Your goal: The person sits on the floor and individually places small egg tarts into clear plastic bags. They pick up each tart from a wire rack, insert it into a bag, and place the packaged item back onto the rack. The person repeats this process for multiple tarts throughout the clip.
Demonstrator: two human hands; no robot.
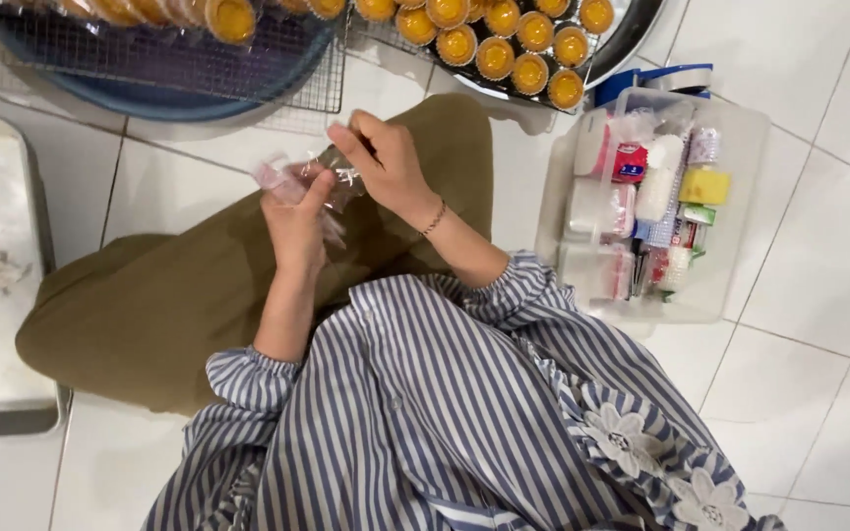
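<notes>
Both hands, left hand and right hand, pinch 1 clear plastic wrapper between them

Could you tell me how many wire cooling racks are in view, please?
2: one wire rack at top left over a blue tray, another at top centre under the yellow tarts; both are cropped.

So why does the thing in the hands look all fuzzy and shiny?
In the head view, the clear crinkly plastic wrapper is smeared by motion blur between the left hand and right hand, and it catches pale glare; the small round yellow tarts look sharper; soft shadows lie on the white floor tiles.
</notes>
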